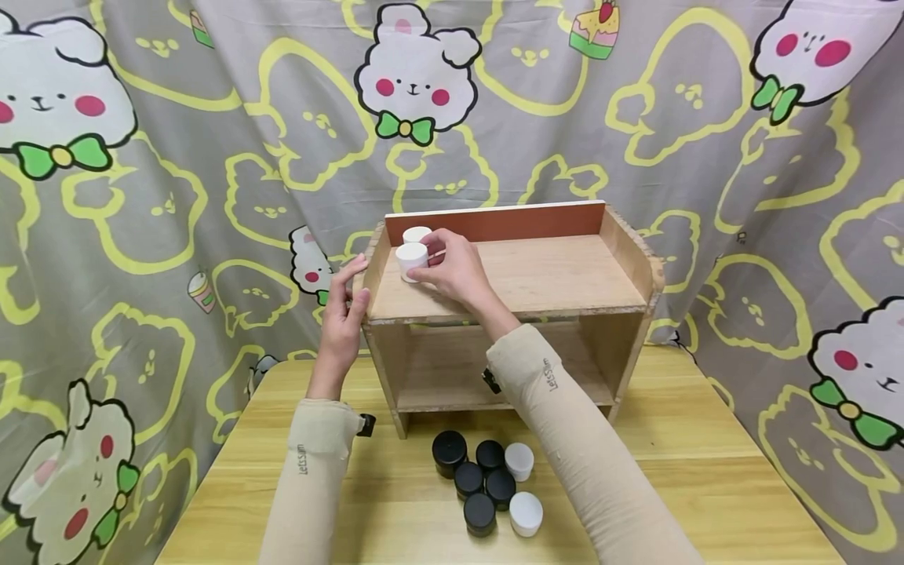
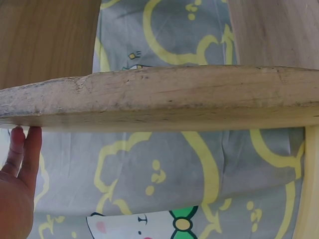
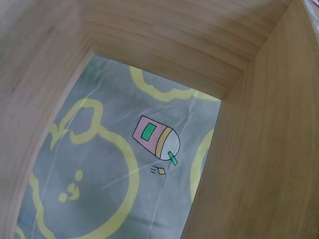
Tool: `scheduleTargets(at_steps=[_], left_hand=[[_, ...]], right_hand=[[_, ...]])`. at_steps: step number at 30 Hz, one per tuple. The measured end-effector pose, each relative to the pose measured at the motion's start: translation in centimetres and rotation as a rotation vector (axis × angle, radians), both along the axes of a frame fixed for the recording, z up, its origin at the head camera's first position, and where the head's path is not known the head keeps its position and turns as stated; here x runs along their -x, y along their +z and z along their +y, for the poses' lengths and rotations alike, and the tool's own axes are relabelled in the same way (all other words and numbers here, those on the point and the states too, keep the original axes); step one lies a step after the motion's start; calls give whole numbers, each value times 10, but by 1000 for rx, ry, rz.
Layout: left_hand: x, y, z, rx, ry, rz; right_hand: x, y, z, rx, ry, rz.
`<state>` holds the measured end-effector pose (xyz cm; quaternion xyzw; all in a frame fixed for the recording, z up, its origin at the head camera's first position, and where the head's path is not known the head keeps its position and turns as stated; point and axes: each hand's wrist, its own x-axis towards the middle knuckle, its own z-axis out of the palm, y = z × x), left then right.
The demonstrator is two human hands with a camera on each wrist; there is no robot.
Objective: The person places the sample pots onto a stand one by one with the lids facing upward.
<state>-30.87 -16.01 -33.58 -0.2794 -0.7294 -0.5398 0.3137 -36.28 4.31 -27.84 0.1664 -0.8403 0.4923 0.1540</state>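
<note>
On the top board of a small wooden shelf (image 1: 537, 271), near its left end, my right hand (image 1: 455, 267) pinches a white lidded jar (image 1: 412, 262) between thumb and fingers. Right behind that jar stands a second white jar (image 1: 417, 234), partly covered by it and by my fingers. My left hand (image 1: 344, 314) touches the outer face of the shelf's left side panel with its fingers extended. In the left wrist view, two fingertips (image 2: 33, 137) of the left hand meet the wooden panel (image 2: 164, 92). The right wrist view shows only the shelf's inside, without the hand.
In front of the shelf, several black jars (image 1: 480, 514) stand grouped on the wooden table (image 1: 706, 471), with two white jars, one farther back (image 1: 519, 461) and one nearer (image 1: 526, 514). A patterned curtain (image 1: 494, 157) hangs behind. The shelf has an open lower compartment (image 1: 452, 369).
</note>
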Motion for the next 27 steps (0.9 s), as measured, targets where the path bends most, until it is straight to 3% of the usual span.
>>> scheduleTargets(at_steps=[7,13,19,27], left_hand=[[0,0,1,-1,-1,-8],[0,0,-1,-9,0,6],[0,1,-2,4,3,16],[1,1,0,-8,-5,0]], right_hand=[[-3,0,4,4,4,9],[-17,3,16,-13,5,75],[-42,3,30,54,75,119],[-83,-11,53,54,159,165]])
